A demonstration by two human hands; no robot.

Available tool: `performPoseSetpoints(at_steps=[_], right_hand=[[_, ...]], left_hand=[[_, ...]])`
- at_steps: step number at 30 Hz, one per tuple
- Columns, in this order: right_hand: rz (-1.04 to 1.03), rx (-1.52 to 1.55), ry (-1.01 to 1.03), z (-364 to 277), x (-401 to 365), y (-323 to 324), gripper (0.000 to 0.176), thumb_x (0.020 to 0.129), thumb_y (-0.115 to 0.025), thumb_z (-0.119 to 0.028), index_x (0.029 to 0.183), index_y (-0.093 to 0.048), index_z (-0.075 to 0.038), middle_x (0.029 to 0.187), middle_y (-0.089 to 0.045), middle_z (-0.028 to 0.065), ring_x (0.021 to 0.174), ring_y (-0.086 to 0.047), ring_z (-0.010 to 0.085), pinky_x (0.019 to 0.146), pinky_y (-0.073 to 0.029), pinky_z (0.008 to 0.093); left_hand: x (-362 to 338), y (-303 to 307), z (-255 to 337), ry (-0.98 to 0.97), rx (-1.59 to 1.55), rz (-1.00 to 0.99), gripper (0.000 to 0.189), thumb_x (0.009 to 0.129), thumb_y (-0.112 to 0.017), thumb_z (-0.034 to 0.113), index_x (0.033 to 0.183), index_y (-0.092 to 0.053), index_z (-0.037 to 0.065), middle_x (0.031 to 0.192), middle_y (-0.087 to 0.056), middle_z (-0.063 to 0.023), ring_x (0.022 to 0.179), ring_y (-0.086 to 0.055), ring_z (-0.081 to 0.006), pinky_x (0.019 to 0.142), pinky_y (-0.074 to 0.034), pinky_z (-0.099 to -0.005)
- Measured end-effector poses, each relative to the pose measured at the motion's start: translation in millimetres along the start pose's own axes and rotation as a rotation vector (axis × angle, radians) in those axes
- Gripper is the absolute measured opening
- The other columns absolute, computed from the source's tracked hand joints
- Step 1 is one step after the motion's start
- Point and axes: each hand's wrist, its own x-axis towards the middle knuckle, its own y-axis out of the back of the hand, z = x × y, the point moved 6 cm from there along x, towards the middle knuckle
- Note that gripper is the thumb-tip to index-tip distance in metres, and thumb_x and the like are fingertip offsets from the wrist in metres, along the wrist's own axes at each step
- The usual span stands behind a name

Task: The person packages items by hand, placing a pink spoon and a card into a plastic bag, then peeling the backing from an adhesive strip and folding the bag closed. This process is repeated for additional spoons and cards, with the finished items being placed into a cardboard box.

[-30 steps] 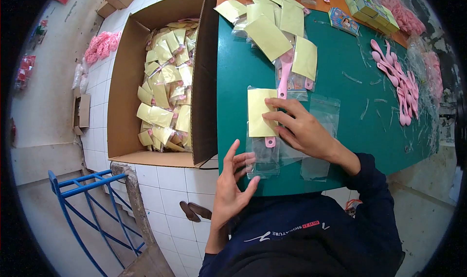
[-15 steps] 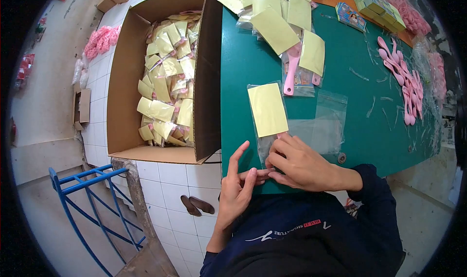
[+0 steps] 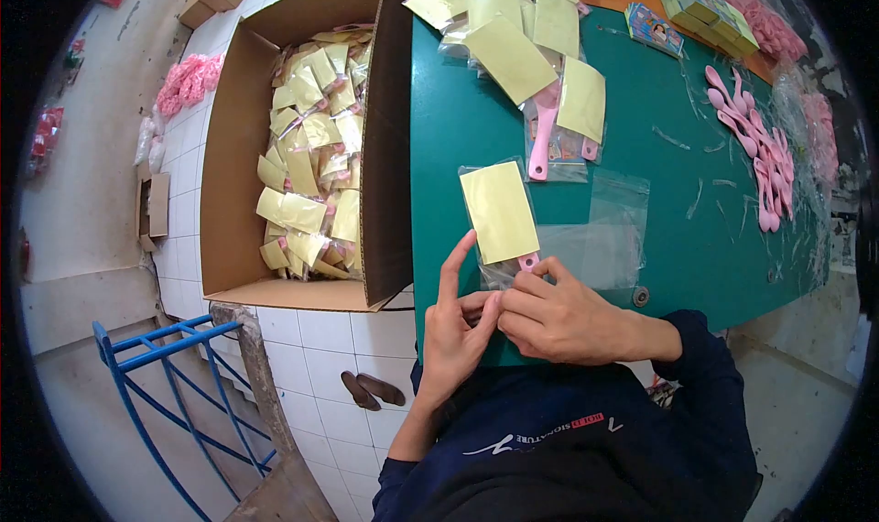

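A clear plastic bag lies in front of me on the green table, with a pale yellow card inside. The end of a pink handle with a hole shows below the card. My left hand is at the bag's near end, thumb and bent fingers pinched on its edge, index finger stretched along the left side. My right hand pinches the same near end, its fingertips curled and partly hidden. Flat clear bags lie just right of it.
Packed bags with yellow cards are piled at the table's far side. Pink spoons lie right, near card stacks. A cardboard box full of packed bags stands left. A blue metal frame is at lower left.
My left hand has moved up, its index finger now against the bag's left side. My right hand has shifted slightly down, and more of the pink handle's end shows.
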Motion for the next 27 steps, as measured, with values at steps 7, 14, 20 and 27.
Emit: performPoseSetpoints(at_steps=[7, 14, 20, 27], right_hand=[[-0.100, 0.741, -0.024, 38, -26, 57, 0.013, 0.079, -0.063, -0.017, 0.076, -0.055, -0.008, 0.079, -0.049, 0.0038, 0.077, -0.050, 0.0207, 0.074, -0.039, 0.0343], [0.350, -0.322, -0.851, 155, -145, 149, 0.019, 0.081, -0.053, -0.005, 0.100, -0.055, -0.004, 0.100, -0.054, 0.0131, 0.094, -0.052, 0.0258, 0.082, -0.041, 0.0342], [0.196, 0.091, -0.554, 34, -42, 52, 0.043, 0.068, -0.066, 0.000, 0.108, -0.052, -0.008, 0.100, -0.050, 0.0166, 0.096, -0.053, 0.0304, 0.083, -0.046, 0.0401], [0.389, 0.355, -0.486, 29, -38, 24, 0.021, 0.070, -0.068, 0.002, 0.088, -0.059, -0.003, 0.098, -0.048, 0.0105, 0.081, -0.057, 0.0224, 0.071, -0.050, 0.0308]], left_hand=[[-1, -1, -4, 0.114, -0.122, -0.050, 0.044, 0.091, -0.047, 0.000, 0.133, -0.034, 0.005, 0.087, -0.066, -0.0138, 0.081, -0.065, -0.0154, 0.068, -0.053, -0.0239], [-5, 2, -11, 0.099, -0.169, -0.100, 0.023, 0.094, -0.042, 0.002, 0.113, -0.054, -0.003, 0.095, -0.065, -0.0136, 0.090, -0.064, -0.0171, 0.073, -0.054, -0.0257], [-7, -2, -2, 0.077, -0.389, -0.155, 0.024, 0.095, -0.038, 0.002, 0.112, -0.054, -0.006, 0.104, -0.062, -0.0132, 0.096, -0.062, -0.0162, 0.081, -0.052, -0.0278], [-18, 14, 3, 0.106, -0.322, -0.068, 0.017, 0.089, -0.049, -0.003, 0.105, -0.055, -0.003, 0.103, -0.061, -0.0111, 0.087, -0.062, -0.0144, 0.069, -0.054, -0.0274]])
